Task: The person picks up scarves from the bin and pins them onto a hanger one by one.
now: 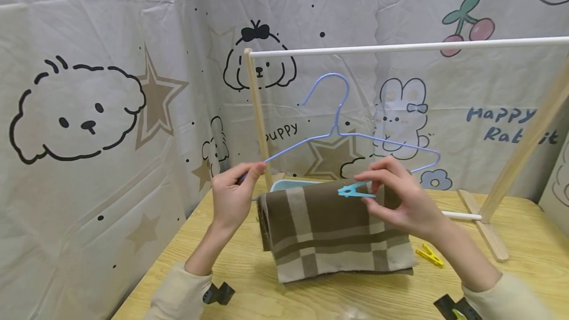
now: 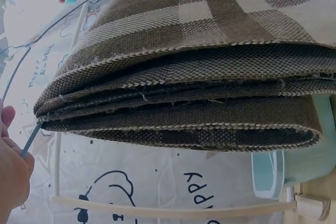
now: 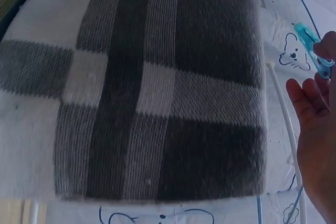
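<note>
Centrally, plaid cloth (image 1: 331, 228) draped over hanger (image 1: 336, 125), left grip (image 1: 232, 194) curled round hanger beside cloth, right grip (image 1: 400, 199) pinching clip (image 1: 348, 191) near cloth

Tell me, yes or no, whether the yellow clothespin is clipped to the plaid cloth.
No, the yellow clothespin lies on the table, apart from the plaid cloth.
</note>
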Tool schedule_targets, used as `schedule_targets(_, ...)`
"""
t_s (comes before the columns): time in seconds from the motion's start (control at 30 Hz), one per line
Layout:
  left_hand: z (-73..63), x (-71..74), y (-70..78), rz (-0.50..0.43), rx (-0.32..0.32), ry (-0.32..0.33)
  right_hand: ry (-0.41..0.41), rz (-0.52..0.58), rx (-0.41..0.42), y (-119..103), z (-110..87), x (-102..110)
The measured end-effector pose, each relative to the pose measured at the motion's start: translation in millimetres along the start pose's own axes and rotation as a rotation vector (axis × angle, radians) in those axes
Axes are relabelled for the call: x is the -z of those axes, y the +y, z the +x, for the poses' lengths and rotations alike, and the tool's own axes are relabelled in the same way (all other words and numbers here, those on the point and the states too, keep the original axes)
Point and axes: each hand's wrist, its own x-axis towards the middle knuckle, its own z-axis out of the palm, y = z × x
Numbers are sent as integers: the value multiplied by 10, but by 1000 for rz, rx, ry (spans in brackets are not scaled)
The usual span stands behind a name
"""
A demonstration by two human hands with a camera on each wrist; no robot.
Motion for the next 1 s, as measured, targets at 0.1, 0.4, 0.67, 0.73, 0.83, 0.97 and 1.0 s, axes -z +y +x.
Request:
schedule_targets(0.1,0,-5,13,-2,3,8,-31,32,-24,-13,70,-91)
schedule_targets(0.4,20,-48,81,-17,22,34,-114,93,-161,-80,282,-313)
schedule_targets(0.67,26,-105,84,-18,8,9,-109,70,-238,-92,388,-392)
schedule_targets(0.73,26,-119,82,-20,1,4,-96,93,-261,-101,408,-416)
schedule_targets(0.83,25,-144,89,-25,-5,-1,-76,152,-279,-120,436,-464)
schedule_targets(0.97,16,-175,105,-25,-5,-20,-52,245,-287,-144,465,-536)
schedule_targets(1.0,14,-180,108,-22,-5,-23,-49,263,-292,-150,471,-554)
